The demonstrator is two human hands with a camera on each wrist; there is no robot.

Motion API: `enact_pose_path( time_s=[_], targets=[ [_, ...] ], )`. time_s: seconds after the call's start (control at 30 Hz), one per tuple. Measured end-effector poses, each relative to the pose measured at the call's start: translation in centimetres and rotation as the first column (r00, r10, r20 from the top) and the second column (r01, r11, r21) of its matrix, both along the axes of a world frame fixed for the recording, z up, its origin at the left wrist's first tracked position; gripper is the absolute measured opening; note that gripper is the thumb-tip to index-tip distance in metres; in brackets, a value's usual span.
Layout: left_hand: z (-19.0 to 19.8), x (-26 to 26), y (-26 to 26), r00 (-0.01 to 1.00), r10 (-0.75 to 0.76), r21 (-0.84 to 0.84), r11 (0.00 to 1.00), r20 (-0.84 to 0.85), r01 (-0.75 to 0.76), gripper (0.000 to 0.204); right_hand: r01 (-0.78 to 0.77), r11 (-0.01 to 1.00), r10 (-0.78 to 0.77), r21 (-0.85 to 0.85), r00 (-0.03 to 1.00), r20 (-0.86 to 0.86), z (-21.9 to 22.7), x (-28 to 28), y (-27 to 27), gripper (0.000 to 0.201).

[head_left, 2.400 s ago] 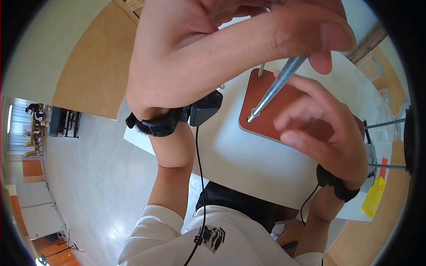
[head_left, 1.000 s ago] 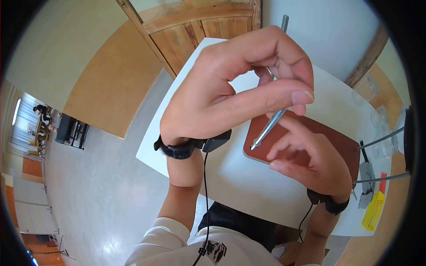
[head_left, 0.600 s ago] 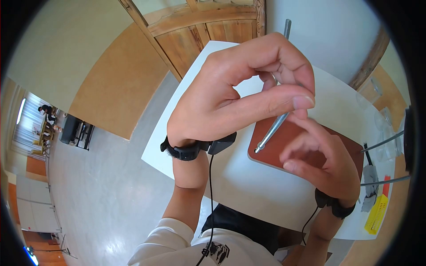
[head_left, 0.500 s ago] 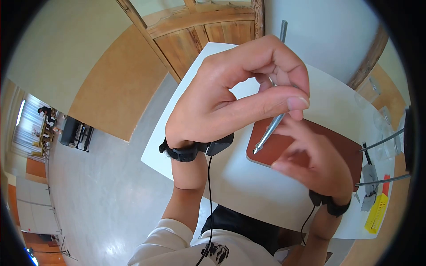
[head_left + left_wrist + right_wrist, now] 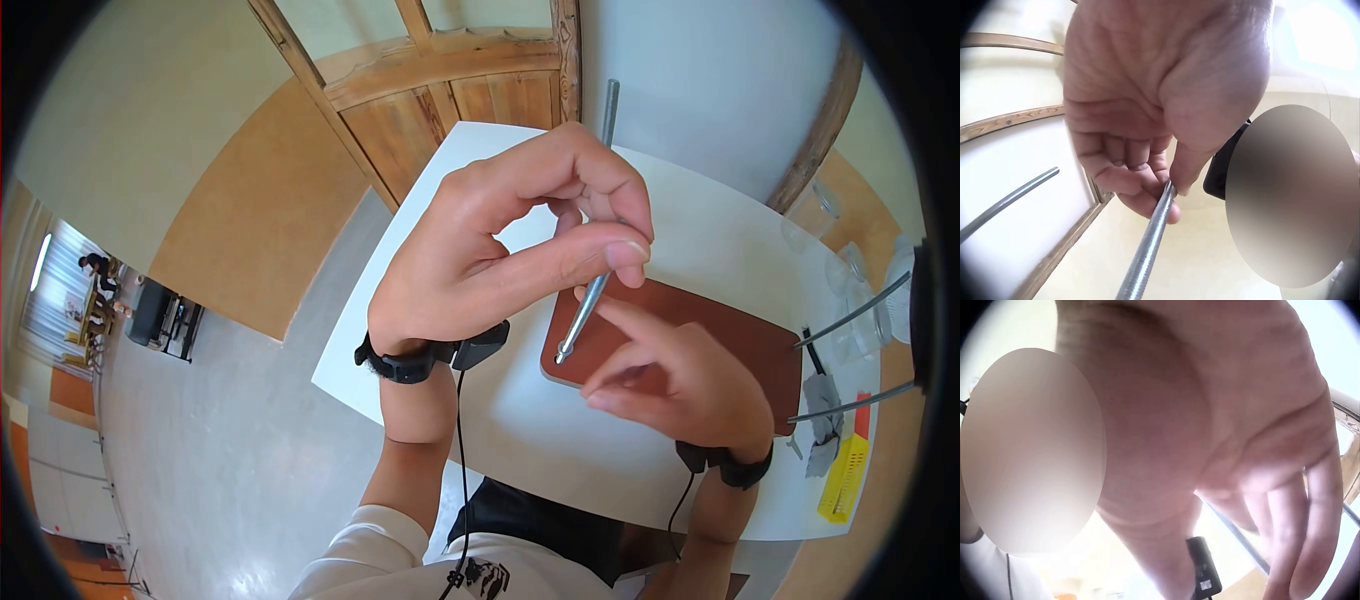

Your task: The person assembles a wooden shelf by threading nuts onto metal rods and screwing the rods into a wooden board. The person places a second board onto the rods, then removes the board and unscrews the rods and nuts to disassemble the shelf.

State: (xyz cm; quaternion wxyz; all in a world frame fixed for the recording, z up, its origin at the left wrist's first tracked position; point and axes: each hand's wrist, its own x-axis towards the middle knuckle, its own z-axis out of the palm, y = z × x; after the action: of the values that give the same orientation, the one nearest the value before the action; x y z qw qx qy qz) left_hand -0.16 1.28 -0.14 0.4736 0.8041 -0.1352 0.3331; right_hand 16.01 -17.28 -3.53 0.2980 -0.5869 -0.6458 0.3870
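Observation:
My left hand [image 5: 510, 230] pinches the upper part of a metal rod [image 5: 580, 318] between thumb and fingertips. The left wrist view shows the threaded rod [image 5: 1146, 256] running up into those fingertips. Its narrowed lower end is at a corner of a reddish-brown board [image 5: 730, 335] with rounded corners, right by a hole there. Over the board is my right hand [image 5: 700, 385], its fingers loosely extended and holding nothing, the index fingertip beside the rod. A second rod [image 5: 611, 108] rises behind my left hand, which hides its lower part.
Two more rods, one farther [image 5: 855, 310] and one nearer [image 5: 850, 402], extend from the board's right side. Beyond them on the white table [image 5: 400, 330] are clear plastic containers [image 5: 855, 290], a grey-wrapped tool [image 5: 824, 425] and a yellow basket [image 5: 845, 478]. A cable hangs from each wrist camera.
The head view has shifted, and my left hand sits lower and farther off, still pinching the rod at the board's corner. My right fingers flex and spread near it.

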Motion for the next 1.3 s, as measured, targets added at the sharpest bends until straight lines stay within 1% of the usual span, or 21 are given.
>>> enact_pose_path(
  time_s=[0.03, 0.07, 0.17, 0.27, 0.3, 0.37, 0.5, 0.53, 0.6, 0.63, 0.67, 0.7, 0.77, 0.8, 0.83, 0.9, 0.97, 1.03, 1.1, 1.17, 1.3],
  targets=[
    [-0.1, 0.0, 0.1, 1.000, 0.003, -0.002, 1.000, 0.005, -0.003, 0.016, 0.071, 0.995, -0.081, -0.066, 0.983, -0.164, 0.6, 0.1, -0.2, 0.083],
    [-0.2, 0.0, 0.2, 1.000, 0.009, 0.003, 1.000, 0.008, -0.009, 0.016, 0.068, 0.995, -0.078, -0.067, 0.984, -0.159, 0.4, 0.1, -0.1, 0.083],
    [-0.1, -0.1, 0.0, 1.000, 0.006, -0.006, 1.000, 0.003, -0.006, 0.016, 0.170, 0.977, -0.155, 0.132, 0.981, -0.116, -1.2, -0.2, 0.0, 0.082],
    [0.0, 0.1, -0.3, 1.000, -0.013, -0.029, 0.999, 0.008, 0.013, 0.016, -0.082, 0.997, 0.082, 0.001, 0.994, 0.069, -1.3, -0.8, 0.8, 0.083],
    [-0.1, 0.1, -0.3, 1.000, -0.019, -0.045, 0.999, 0.018, 0.019, 0.015, -0.081, 0.997, 0.081, 0.001, 0.994, 0.069, -1.1, -0.5, 0.5, 0.083],
    [-0.2, 0.0, 0.0, 1.000, -0.010, -0.032, 0.999, 0.021, 0.011, 0.016, 0.025, 0.999, -0.029, -0.031, 0.990, -0.138, -1.0, 0.3, 0.1, 0.084],
    [0.2, -0.2, 0.0, 1.000, -0.017, -0.023, 1.000, -0.020, 0.016, 0.016, 0.129, 0.983, -0.111, 0.130, 0.984, -0.140, -1.2, -0.3, 0.2, 0.081],
    [0.3, -0.3, -0.1, 1.000, -0.024, -0.018, 1.000, -0.018, 0.024, 0.016, 0.020, 0.997, -0.019, 0.072, 1.000, -0.008, -1.1, -0.6, 0.6, 0.081],
    [0.6, -0.3, -0.7, 0.990, 0.134, 0.099, 0.986, 0.038, -0.137, 0.017, -0.109, 0.994, 0.107, 0.002, 0.973, 0.203, -1.4, -0.9, 0.9, 0.080],
    [0.7, -0.2, -1.4, 0.992, 0.119, 0.105, 0.987, 0.047, -0.124, 0.017, -0.095, 0.995, 0.091, 0.008, 0.973, 0.212, -1.8, -0.7, 0.9, 0.080],
    [0.9, -0.1, -2.3, 0.917, 0.292, 0.158, 0.926, 0.271, -0.342, 0.018, -0.051, 0.996, 0.036, 0.077, 0.982, 0.187, -2.1, -0.4, 0.9, 0.080],
    [1.2, -0.3, -3.3, 0.764, 0.419, 0.150, 0.823, 0.491, -0.548, 0.019, -0.007, 0.989, -0.017, 0.148, 0.987, 0.161, -2.3, -0.2, 0.9, 0.080],
    [0.9, -2.3, -4.0, 0.844, 0.144, 0.223, 0.929, 0.517, -0.295, 0.020, 0.010, 0.985, -0.035, 0.174, 0.990, 0.139, -2.4, -0.5, 0.5, 0.080],
    [0.9, -2.6, -4.8, 0.905, -0.077, 0.338, 0.938, 0.419, -0.076, 0.016, 0.012, 0.984, -0.029, 0.179, 0.995, 0.094, -2.3, -0.6, 0.3, 0.079],
    [0.8, -2.9, -5.5, 0.913, -0.287, 0.425, 0.893, 0.289, 0.146, 0.012, 0.016, 0.981, -0.036, 0.193, 0.994, 0.099, -2.1, -0.6, 0.2, 0.079],
    [0.9, -3.4, -7.2, 0.884, -0.468, 0.520, 0.752, -0.012, 0.406, 0.011, -0.056, 0.993, 0.017, 0.108, 0.942, 0.334, -2.1, -0.8, 0.2, 0.076],
    [1.0, -3.7, -7.9, 0.874, -0.486, 0.496, 0.756, -0.014, 0.428, 0.011, -0.080, 0.987, 0.038, 0.139, 0.959, 0.282, -1.2, -0.4, -0.2, 0.074],
    [1.0, -3.8, -8.4, 0.863, -0.506, 0.476, 0.755, -0.017, 0.452, 0.012, 0.070, 0.966, -0.113, 0.249, 0.981, 0.161, -0.5, -0.5, -0.4, 0.073],
    [1.1, -3.6, -8.6, 0.855, -0.519, 0.471, 0.749, -0.022, 0.466, 0.010, 0.081, 0.957, -0.121, 0.279, 0.984, 0.129, -1.5, -0.7, -0.3, 0.075],
    [1.1, -3.5, -8.7, 0.849, -0.528, 0.461, 0.749, -0.019, 0.476, 0.010, -0.085, 0.986, 0.049, 0.140, 0.969, 0.242, -2.1, -0.8, 0.1, 0.077],
    [1.2, -3.3, -8.7, 0.831, -0.556, 0.452, 0.740, -0.008, 0.499, 0.012, -0.078, 0.987, 0.054, 0.138, 0.983, 0.173, -2.2, -0.2, 0.2, 0.079]
  ],
)
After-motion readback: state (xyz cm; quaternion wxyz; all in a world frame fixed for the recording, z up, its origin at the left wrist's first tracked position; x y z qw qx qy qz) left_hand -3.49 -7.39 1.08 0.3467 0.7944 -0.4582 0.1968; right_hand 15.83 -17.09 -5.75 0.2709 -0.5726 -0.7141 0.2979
